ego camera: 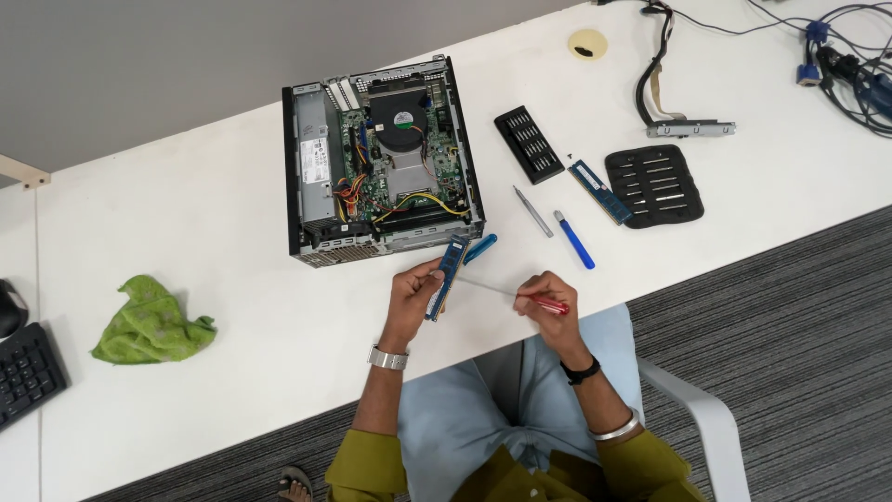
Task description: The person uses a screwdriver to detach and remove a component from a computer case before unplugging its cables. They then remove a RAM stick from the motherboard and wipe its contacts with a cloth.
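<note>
Hands work at the near edge of the white counter (214, 232). The left hand (413, 290) has its fingers clamped on a long blue memory stick (447, 275), held upright just in front of the open computer case (383, 160). The right hand (548, 299) has its fingers closed around a red-handled screwdriver (530, 297), whose thin shaft reaches toward the memory stick. Beside the case lies a blue plastic tool (480, 248). Further right sit a silver pen-like tool (533, 211), a blue-handled tool (575, 241), a second memory stick (600, 191) and two black bit trays (654, 185). A crumpled green cloth (150, 322) lies well apart, far left.
</note>
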